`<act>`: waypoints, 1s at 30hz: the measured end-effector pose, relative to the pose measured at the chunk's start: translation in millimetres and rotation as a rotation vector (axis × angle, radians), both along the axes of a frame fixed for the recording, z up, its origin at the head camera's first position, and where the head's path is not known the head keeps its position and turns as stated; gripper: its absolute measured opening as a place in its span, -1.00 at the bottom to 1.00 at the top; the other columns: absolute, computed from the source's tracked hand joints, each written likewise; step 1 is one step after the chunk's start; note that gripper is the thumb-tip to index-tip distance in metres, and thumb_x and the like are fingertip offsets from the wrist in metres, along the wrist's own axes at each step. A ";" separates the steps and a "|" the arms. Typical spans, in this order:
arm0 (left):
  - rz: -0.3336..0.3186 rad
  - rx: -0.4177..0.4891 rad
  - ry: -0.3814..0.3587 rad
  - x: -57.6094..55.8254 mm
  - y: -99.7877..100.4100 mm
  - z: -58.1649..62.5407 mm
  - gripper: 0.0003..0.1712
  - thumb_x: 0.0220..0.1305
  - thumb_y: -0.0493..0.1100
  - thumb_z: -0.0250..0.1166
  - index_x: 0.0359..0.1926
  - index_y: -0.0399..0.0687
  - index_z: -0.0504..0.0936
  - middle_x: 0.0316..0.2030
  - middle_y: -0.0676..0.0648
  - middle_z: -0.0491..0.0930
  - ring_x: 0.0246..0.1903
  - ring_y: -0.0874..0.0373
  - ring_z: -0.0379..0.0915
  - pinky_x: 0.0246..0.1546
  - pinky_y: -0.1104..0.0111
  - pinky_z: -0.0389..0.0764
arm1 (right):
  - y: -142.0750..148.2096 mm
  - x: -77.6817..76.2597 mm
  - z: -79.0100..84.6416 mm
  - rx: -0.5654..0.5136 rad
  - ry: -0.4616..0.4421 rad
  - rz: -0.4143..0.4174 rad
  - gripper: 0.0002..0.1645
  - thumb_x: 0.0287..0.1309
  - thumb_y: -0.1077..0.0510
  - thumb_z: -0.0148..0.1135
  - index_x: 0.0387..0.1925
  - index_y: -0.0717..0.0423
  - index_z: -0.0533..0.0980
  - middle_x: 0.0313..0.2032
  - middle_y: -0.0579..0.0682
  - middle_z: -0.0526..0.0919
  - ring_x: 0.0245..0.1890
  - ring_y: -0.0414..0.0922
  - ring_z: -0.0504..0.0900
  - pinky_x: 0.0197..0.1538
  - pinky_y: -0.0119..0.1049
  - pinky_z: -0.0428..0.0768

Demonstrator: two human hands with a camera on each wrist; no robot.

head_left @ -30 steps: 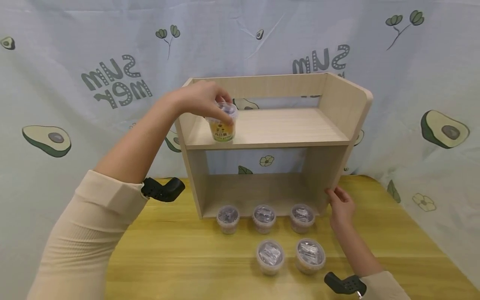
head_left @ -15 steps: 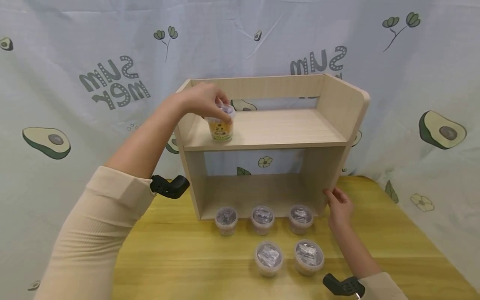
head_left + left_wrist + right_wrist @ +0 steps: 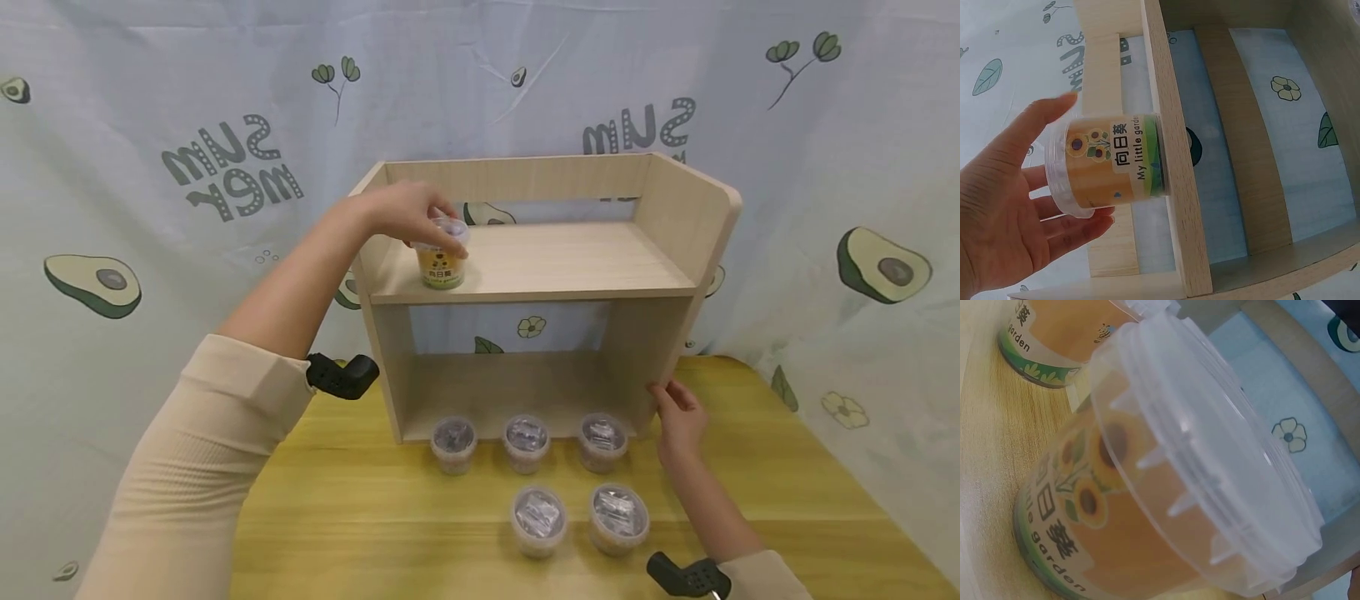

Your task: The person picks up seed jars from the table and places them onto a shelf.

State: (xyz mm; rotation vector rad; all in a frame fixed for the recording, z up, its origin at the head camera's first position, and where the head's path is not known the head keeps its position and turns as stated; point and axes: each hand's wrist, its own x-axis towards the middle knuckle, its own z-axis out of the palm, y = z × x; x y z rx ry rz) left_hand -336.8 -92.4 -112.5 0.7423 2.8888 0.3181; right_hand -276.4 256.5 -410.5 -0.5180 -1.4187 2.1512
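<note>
In the head view my left hand (image 3: 408,212) curls its fingers and thumb about the lid end of a clear-lidded plastic cup (image 3: 441,268) with a sunflower label. That cup stands upright at the left front of the upper board of a small wooden shelf (image 3: 570,292). Seen from the left wrist, the thumb lies along one side of the cup (image 3: 1110,162), the fingers along the other; whether the thumb touches is hard to tell. My right hand (image 3: 681,421) pinches the lower front edge of the shelf's right side panel.
Several like cups stand on the yellow wood table (image 3: 360,508): a back row including one cup (image 3: 527,442) along the shelf's front, and a front pair including another cup (image 3: 618,518). A cup (image 3: 1147,487) fills the right wrist view. A printed cloth (image 3: 187,58) hangs behind.
My left hand has come down a little over the cup, which stays at the same spot on the upper board. My right hand keeps its hold on the side panel.
</note>
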 end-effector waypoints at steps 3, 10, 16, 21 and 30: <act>0.004 -0.012 0.023 1.2 -2.2 -1.0 -0.07 -0.02 0.33 0.27 0.32 0.05 0.25 0.21 -0.17 0.33 0.15 -0.03 0.27 0.08 0.10 0.39 | -0.1 1.0 -0.1 0.001 -0.012 0.004 -0.68 0.00 0.35 0.27 -0.62 -0.16 0.58 -0.53 -0.32 0.59 -0.43 -0.42 0.52 -0.30 -0.66 0.48; -0.031 0.036 0.086 6.3 -6.4 3.1 -0.12 0.00 0.30 0.28 0.31 0.07 0.28 0.25 -0.14 0.31 0.20 -0.03 0.24 0.15 0.10 0.31 | 0.1 1.8 0.3 0.016 -0.032 0.000 -0.70 0.00 0.32 0.29 -0.61 -0.17 0.57 -0.51 -0.33 0.58 -0.39 -0.40 0.51 -0.30 -0.66 0.47; -0.044 0.125 0.191 20.4 -10.0 7.3 -0.20 -0.01 0.28 0.30 0.24 0.11 0.37 0.24 -0.06 0.33 0.20 0.02 0.24 0.14 0.12 0.31 | 1.0 1.2 2.2 0.011 -0.040 0.002 -0.71 0.00 0.32 0.28 -0.61 -0.17 0.57 -0.52 -0.34 0.59 -0.40 -0.41 0.51 -0.30 -0.66 0.47; -0.077 0.245 0.304 43.0 -11.2 8.1 -0.29 0.03 0.24 0.30 0.20 0.13 0.42 0.23 0.05 0.35 0.22 0.07 0.19 0.15 0.11 0.30 | 1.3 1.9 4.6 0.009 -0.071 0.026 -0.80 0.04 0.27 0.27 -0.49 -0.14 0.55 -0.44 -0.34 0.56 -0.27 -0.37 0.48 -0.23 -0.65 0.47; -0.260 0.334 0.442 80.8 -3.0 -12.3 -0.35 0.05 0.15 0.33 0.17 0.10 0.46 0.18 0.10 0.40 0.22 0.19 0.21 0.16 0.21 0.30 | 0.8 4.8 5.7 -0.024 -0.063 0.028 -0.78 0.02 0.29 0.28 -0.52 -0.14 0.57 -0.44 -0.30 0.56 -0.30 -0.37 0.48 -0.25 -0.65 0.46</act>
